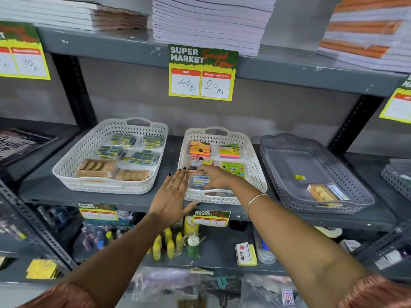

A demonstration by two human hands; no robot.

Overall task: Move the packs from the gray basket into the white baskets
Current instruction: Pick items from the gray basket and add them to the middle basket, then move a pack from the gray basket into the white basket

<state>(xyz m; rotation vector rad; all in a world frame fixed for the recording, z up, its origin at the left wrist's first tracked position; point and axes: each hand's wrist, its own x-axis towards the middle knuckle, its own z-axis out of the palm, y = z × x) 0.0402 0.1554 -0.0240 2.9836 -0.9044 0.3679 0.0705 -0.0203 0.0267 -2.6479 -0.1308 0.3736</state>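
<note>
The gray basket [289,150] stands at the right of the shelf with two packs in its near corner: a biscuit pack [321,195] and a small blue-white pack [338,192]. The middle white basket [255,165] holds colourful sticky-note packs. My right hand [216,177] reaches into its front part, fingers closed on a clear pack with a blue label [200,181]. My left hand [172,196] rests flat with fingers spread against that basket's near left corner. The left white basket [73,156] holds blue-yellow packs and biscuit packs.
A price sign [202,73] hangs from the shelf above, which carries stacks of notebooks [211,23]. Another perforated basket [398,176] shows at the far right edge. The shelf below holds yellow bottles [170,243] and other small goods.
</note>
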